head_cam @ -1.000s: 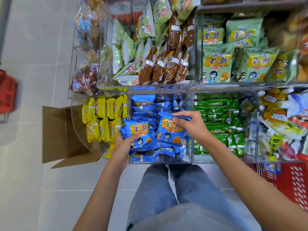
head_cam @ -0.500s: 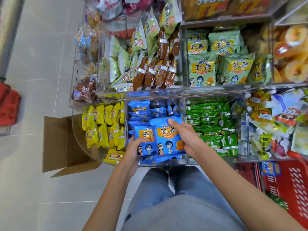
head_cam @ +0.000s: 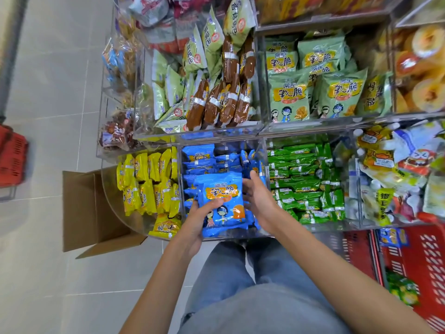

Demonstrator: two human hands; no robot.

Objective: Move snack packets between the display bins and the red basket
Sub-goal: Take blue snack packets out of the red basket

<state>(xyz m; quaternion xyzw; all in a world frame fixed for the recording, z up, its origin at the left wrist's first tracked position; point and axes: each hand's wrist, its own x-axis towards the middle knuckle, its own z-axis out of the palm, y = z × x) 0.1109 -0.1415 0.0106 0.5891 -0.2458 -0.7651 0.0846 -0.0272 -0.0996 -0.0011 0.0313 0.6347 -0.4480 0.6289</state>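
Head view: we see a glossy blue snack packet (head_cam: pixel 222 203) over the clear acrylic bin (head_cam: pixel 224 236) of blue packets, pinched by our left hand (head_cam: pixel 196 221). Our right hand (head_cam: pixel 258 197), fingers loose, touches its right edge. Right of it sits the red plastic basket (head_cam: pixel 423 261).

Pale grey tiled floor (head_cam: pixel 48 92) with thin grout lines, evenly lit; an open cardboard box (head_cam: pixel 81 213) stands on it beside the clear acrylic shelving (head_cam: pixel 260 131).
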